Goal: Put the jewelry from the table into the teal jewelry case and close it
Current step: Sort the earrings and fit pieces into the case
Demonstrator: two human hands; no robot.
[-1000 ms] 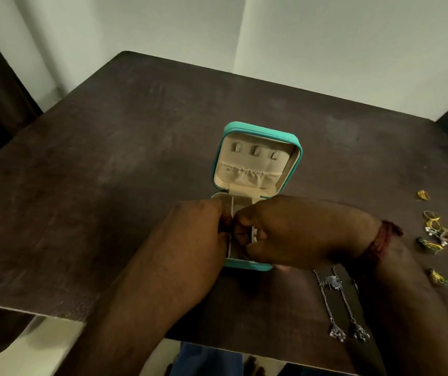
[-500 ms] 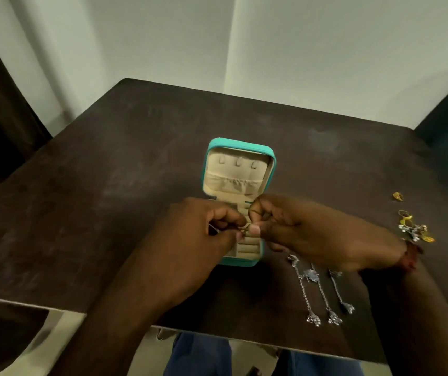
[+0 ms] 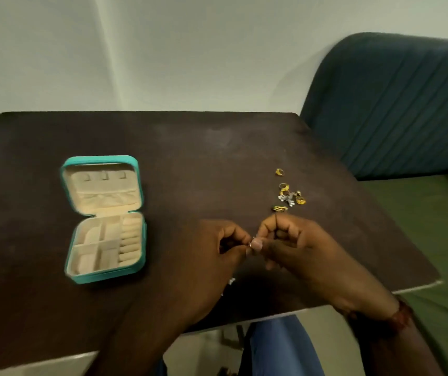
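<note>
Fingers point(image 3: 240, 240) of the left hand point(image 3: 217, 251) and right hand point(image 3: 296, 240) curl together, pinching one small piece point(image 3: 250, 244), too tiny to identify. It is held well right of the teal jewelry case point(image 3: 103, 275), which lies open on the surface point(image 3: 190, 158), its compartments seemingly empty. Farther right of the case, gold and silver jewelry point(image 3: 289, 198) lies loose. By my judgement, nearly all the packing and the closing are left.

The table point(image 3: 204, 147) is seen as dark, matt, faintly scuffed and wood-like. The case point(image 3: 100, 159) is covered in smooth teal leatherette and lined with matt beige velvety cloth. Glossy gold and silver metal is shown by the jewelry point(image 3: 289, 196) near the right edge. The seat point(image 3: 394, 104) is upholstered in ribbed dark cloth.
</note>
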